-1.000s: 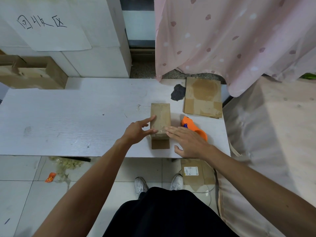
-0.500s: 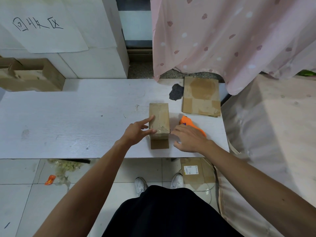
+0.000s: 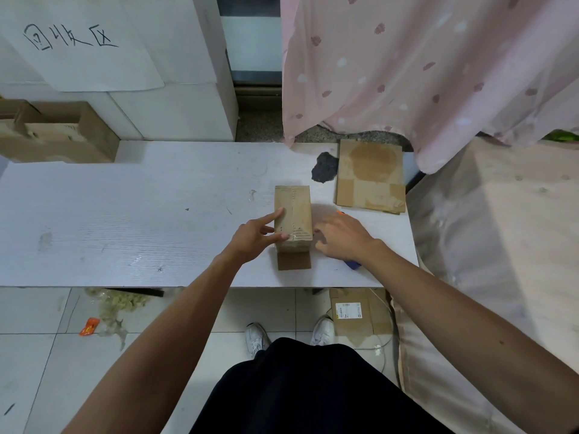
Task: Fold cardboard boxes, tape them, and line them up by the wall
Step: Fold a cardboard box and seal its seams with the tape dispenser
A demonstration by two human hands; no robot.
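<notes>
A small brown cardboard box (image 3: 297, 208) stands on the white table (image 3: 125, 214), with one open flap (image 3: 294, 261) lying flat toward me. My left hand (image 3: 253, 238) grips its left side, index finger on the top and thumb at the near edge. My right hand (image 3: 343, 234) is just right of the box, closed over the orange tape dispenser (image 3: 352, 264). Only the dispenser's blue end under my wrist and a sliver of orange past my fingers show.
Flattened cardboard (image 3: 369, 177) lies at the table's far right beside a dark patch (image 3: 324, 167). An open carton (image 3: 56, 133) sits far left against white blocks (image 3: 156, 89). A pink curtain (image 3: 407, 73) and a covered surface (image 3: 501, 230) bound the right. Another box (image 3: 357, 311) is on the floor.
My right hand left the box's near right corner, moved right onto the tape dispenser and closed over it. My left hand stayed on the box.
</notes>
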